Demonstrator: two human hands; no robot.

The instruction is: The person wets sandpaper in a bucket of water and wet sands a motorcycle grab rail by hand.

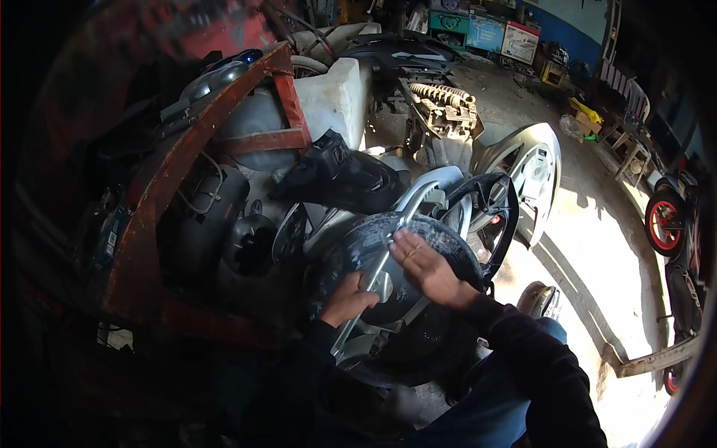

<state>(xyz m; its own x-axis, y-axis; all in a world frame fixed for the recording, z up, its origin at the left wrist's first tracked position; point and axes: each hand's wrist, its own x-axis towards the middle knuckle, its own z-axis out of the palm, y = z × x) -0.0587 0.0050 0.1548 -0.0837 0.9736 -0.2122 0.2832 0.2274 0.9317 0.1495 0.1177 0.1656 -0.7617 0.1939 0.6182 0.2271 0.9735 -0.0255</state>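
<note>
A silver cast wheel [382,263] is tilted up in front of me over a round, dark, scuffed basin-like object [448,239]. My left hand [348,300] is closed around the wheel near its lower middle, with the thumb pointing right. My right hand [427,267] lies against the wheel's upper edge, its fingers stretched out and fairly flat. Whether anything thin sits under those fingers is hidden. Just right of the wheel leans a black spoked wheel [502,220], and beyond it stands another silver wheel [539,172].
A rusty red metal frame [149,216] rises on my left, with a black plastic part [340,175] nearby. A dusty spring assembly [445,108] lies ahead. On the right are a motorcycle wheel with a red rim [665,220] and a wooden beam [657,358].
</note>
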